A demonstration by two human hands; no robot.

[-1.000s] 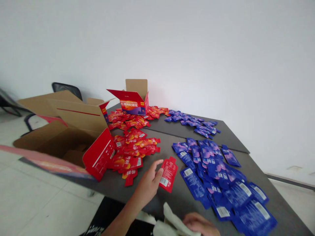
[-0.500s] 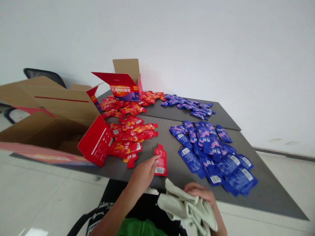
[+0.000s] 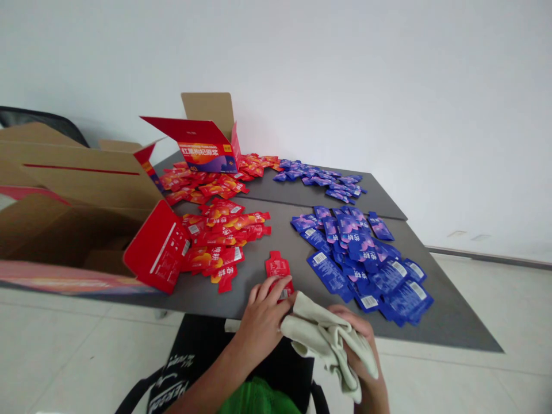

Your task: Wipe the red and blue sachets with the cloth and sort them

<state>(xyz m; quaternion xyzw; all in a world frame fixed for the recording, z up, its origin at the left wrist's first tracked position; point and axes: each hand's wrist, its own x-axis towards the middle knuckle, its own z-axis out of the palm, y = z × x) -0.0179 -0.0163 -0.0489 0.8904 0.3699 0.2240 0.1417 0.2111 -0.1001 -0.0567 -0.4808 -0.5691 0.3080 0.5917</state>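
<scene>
My left hand [image 3: 264,313] lies spread over a red sachet [image 3: 278,271] on the desk [image 3: 252,287], between the red pile [image 3: 224,244] and blue pile [image 3: 349,247].
Looks light and slippery; I'd take the narrow top. My right hand [image 3: 360,345] grips a pale cloth [image 3: 325,336].

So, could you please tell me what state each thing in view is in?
Left hand, resting on the single red sachet
Single red sachet, flat on the table
Right hand, gripping the cloth
Pale cloth, crumpled
Cardboard carton, open
Red box, open, flaps raised
Red sachets, loosely heaped
Blue sachets, spread, overlapping
</scene>
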